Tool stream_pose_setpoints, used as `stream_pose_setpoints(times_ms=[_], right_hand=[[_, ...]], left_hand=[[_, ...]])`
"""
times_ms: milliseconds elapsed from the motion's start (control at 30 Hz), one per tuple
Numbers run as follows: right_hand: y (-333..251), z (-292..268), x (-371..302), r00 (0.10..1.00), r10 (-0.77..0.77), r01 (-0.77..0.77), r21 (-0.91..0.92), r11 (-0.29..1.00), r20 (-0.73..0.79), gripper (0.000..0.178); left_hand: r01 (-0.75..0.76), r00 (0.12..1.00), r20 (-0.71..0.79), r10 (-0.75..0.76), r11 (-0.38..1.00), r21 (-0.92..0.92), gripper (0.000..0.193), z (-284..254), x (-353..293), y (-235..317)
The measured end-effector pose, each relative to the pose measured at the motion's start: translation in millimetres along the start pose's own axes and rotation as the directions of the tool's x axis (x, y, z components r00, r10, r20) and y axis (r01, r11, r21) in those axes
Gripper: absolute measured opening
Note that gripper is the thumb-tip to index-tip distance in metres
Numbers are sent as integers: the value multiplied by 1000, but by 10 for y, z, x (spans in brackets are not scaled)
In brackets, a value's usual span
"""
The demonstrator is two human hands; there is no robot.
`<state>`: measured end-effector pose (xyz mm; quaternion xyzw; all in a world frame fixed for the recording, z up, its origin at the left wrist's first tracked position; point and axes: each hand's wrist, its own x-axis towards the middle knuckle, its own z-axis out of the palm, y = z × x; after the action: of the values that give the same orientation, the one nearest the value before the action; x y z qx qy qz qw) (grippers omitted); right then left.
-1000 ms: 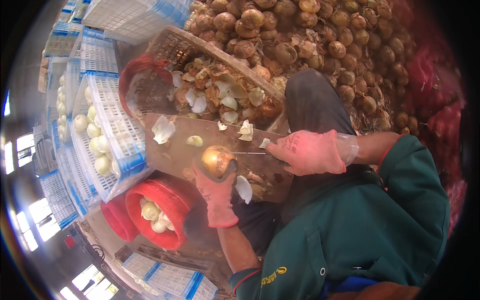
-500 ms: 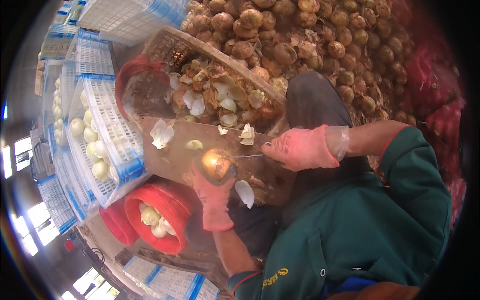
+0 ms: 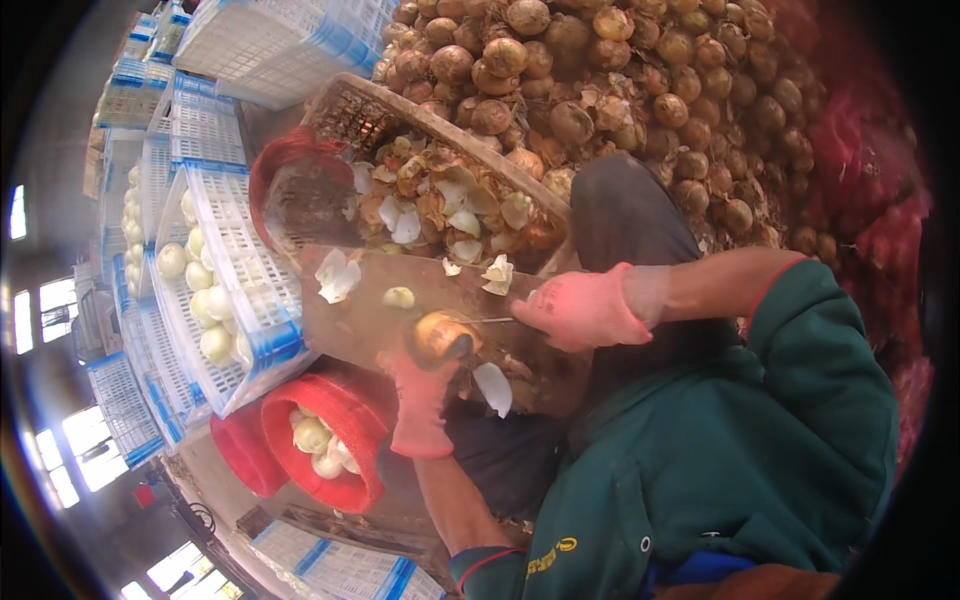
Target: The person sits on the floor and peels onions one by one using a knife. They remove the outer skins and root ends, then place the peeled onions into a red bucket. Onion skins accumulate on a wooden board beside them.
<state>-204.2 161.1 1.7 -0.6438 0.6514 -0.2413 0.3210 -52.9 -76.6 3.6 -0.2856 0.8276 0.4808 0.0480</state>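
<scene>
An onion (image 3: pixel 440 335) with golden skin is gripped by my left hand (image 3: pixel 418 392), which wears a pink glove with dark fingertips. My right hand (image 3: pixel 580 309), in a pink glove too, is closed round the handle of a small knife (image 3: pixel 490 320). The blade points left and its tip meets the onion's right side. Under both hands lies a brown board (image 3: pixel 350 315). White peel pieces (image 3: pixel 338 276) and a pale onion scrap (image 3: pixel 398 297) rest on it, with a curved white peel (image 3: pixel 493 388) at its near edge.
Beyond the board stands a crate (image 3: pixel 430 118) filled with onion skins. A large heap of unpeeled onions (image 3: pixel 640 70) rises behind it. To the left are white-and-blue crates (image 3: pixel 255 270) of peeled onions and a red mesh sack (image 3: pixel 370 400) holding several. Red net bags (image 3: pixel 890 250) line the right.
The whole view has shifted slightly, so the crates and board appear a little further right and lower. My right hand has moved slightly left toward the onion, which my left hand keeps holding.
</scene>
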Motion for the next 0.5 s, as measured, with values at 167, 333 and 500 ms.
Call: stream_pose_setpoints(times_ms=[167,333,500], right_hand=[[-171,-37,-206,961,-58,216,-604,767,270,21],[-205,-156,32,831,-31,473,-676,565,555,35],[-223,-184,116,938,213,-177,-153,972,272,77]], left_hand=[[47,991,-136,-7,953,299,99,312,-394,283],[97,946,-280,163,681,725,108,641,-500,424],[-18,932,-268,245,769,639,99,521,-358,-37]])
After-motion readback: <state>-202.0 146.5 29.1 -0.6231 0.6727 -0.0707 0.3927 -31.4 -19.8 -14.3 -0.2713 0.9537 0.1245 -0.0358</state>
